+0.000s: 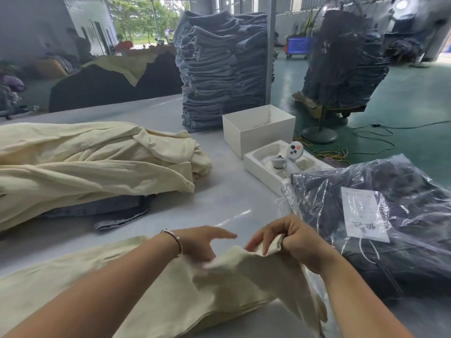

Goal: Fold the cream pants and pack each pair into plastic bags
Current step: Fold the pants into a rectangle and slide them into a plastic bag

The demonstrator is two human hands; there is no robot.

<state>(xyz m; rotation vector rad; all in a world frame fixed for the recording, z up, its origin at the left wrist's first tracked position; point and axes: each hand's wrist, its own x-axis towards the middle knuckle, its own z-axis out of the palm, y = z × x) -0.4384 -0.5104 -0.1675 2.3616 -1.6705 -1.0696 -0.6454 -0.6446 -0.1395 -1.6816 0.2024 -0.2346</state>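
Head camera view, looking down across a pale grey packing table [234, 198]. At the table's near edge lies a pair of cream pants [136, 289], stretched from the near left corner toward the middle. The right hand [292, 240] is closed, pinching a raised fold of the cream fabric between its fingers. The left hand [202, 242], wearing a silver bracelet [174, 239], is open with fingers spread, its palm resting on the same fabric just beside the right hand. A heap of unfolded cream pants [92, 162] sits along the left edge, on top of some blue denim [117, 213]. At the right edge rests a clear plastic bag of dark garments [380, 220] with a white label [363, 213]; its writing is too blurred to read. Behind it stand an open white box [258, 130], a white tray holding game controllers [288, 159], and a tall stack of folded jeans [222, 69].
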